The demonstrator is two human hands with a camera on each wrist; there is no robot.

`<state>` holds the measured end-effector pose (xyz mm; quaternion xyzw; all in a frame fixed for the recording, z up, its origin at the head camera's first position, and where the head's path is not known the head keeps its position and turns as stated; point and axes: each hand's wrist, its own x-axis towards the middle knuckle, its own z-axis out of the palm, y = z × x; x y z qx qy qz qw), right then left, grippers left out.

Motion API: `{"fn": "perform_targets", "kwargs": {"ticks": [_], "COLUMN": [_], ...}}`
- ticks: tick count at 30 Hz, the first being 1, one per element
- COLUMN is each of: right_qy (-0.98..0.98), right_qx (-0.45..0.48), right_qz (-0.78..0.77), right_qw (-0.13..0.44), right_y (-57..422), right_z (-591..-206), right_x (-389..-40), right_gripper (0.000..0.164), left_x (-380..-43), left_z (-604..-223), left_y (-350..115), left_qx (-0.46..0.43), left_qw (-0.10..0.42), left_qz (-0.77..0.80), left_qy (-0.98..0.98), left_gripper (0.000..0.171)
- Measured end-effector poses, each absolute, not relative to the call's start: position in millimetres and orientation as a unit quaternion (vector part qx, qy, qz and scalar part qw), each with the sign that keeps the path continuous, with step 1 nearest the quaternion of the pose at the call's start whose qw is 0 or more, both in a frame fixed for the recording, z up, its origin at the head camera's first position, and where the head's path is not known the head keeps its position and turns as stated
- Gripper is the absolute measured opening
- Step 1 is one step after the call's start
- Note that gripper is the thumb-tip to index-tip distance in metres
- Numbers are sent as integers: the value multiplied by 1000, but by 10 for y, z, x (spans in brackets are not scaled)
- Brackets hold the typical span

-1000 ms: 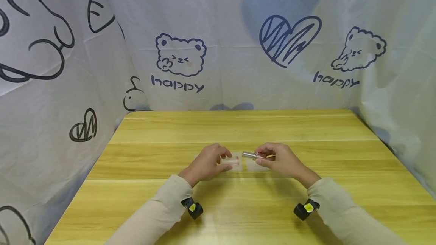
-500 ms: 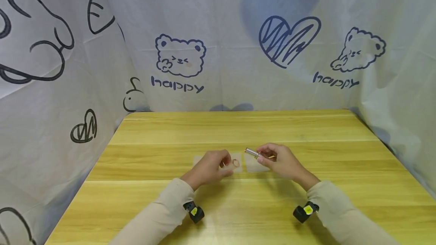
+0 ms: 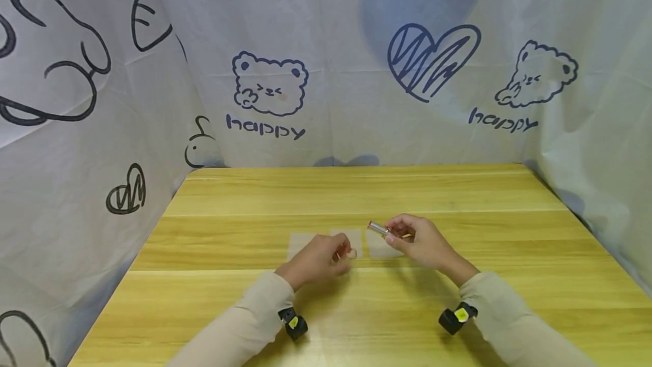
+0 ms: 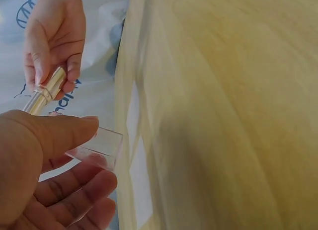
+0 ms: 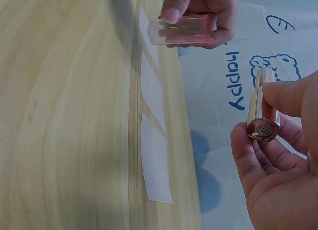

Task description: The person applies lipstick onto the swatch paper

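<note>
My left hand (image 3: 317,255) pinches a clear, square-sided lipstick cap (image 5: 180,31) between thumb and fingers. Reddish tint shows at one end of the cap, and in the head view most of it is hidden behind the fingers. My right hand (image 3: 421,242) grips a shiny gold and silver lipstick (image 5: 261,110) by its lower case, its perforated base facing the right wrist camera. Seen from the head, the lipstick's bare end points up and left, with a red tip. A gap separates cap and lipstick, both held above the table.
Three pale paper squares lie in a row on the wooden table (image 3: 326,197): a left one (image 3: 300,242), a middle one (image 3: 347,237) and a right one (image 3: 381,247). A white curtain (image 3: 331,27) with drawings hangs behind and at both sides.
My left hand has drawn slightly back towards me and turned the cap, which lay crosswise in view before. The lipstick's free end has tipped upward in my right hand.
</note>
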<state>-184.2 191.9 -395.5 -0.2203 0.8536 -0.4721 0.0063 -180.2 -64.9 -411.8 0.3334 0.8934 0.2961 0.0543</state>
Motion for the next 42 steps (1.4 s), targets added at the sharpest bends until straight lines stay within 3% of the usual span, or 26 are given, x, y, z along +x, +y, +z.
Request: {"fn": "perform_targets", "kwargs": {"ticks": [42], "right_qy": [850], "right_qx": [-216], "right_qz": [-481], "right_qw": [16], "right_y": [1953], "right_z": [-3932], "right_x": [-1810], "right_gripper": [22], "left_x": [-1712], "left_z": [-4191], "left_y": [-606], "left_qx": [338], "left_qw": [84], "left_qz": [230], "left_qy": [909], "left_gripper": [24]}}
